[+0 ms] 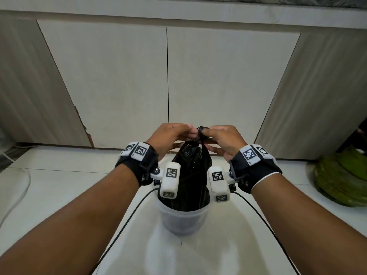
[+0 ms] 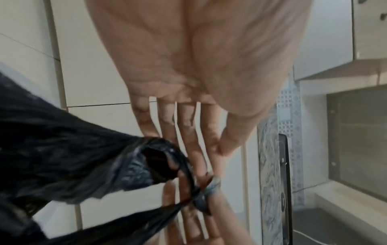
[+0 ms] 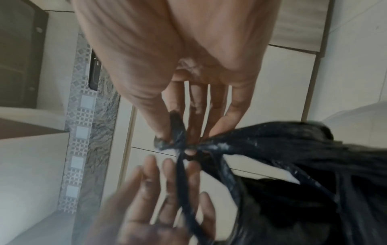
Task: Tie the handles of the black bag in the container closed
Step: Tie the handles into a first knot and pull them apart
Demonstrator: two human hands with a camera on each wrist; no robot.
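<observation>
- The bag stands in the container at lower centre of the head view, its top drawn up into a neck.
- The handles rise above the neck at frame centre, twisted together between both hands.
- The left hand, left of the handles, has its fingers curled in toward them; the left wrist view shows fingers fairly straight, tips at the black strands. Whether they pinch is unclear.
- The right hand, on the right, pinches a handle loop at its thumb and fingertips.
- A green heap lies at the right edge.
</observation>
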